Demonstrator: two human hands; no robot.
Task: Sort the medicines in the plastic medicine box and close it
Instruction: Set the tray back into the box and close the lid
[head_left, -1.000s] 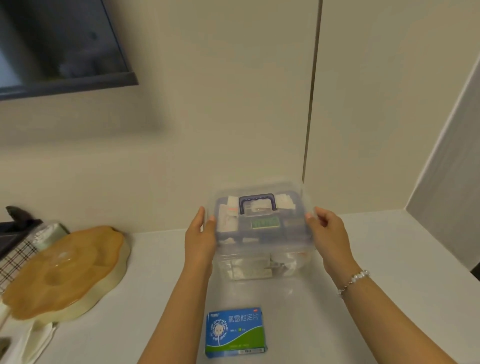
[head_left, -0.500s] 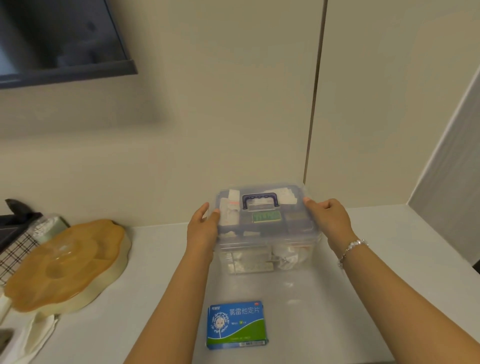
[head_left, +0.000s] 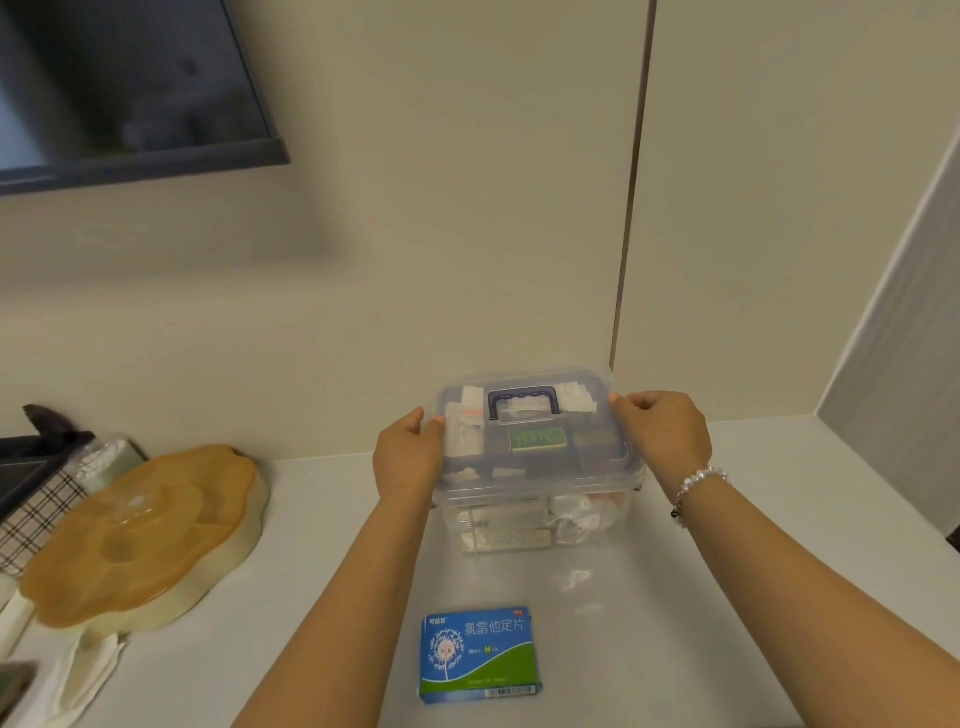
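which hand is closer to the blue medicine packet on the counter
Left. The left hand grips the medicine box's left side, more directly above the blue packet; the right hand grips the far right side.

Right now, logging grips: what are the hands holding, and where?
Both grip the clear medicine box: left hand at its left side, right hand at its right.

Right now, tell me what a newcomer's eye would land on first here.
First, the clear plastic medicine box with its dark blue handle, standing on the white counter by the wall, both hands gripping its lid: the left hand on one end, the right hand on the other. Next, the blue-and-green medicine carton lying flat in front of the box, outside it. Then the amber-lidded, flower-shaped tray at the far left.
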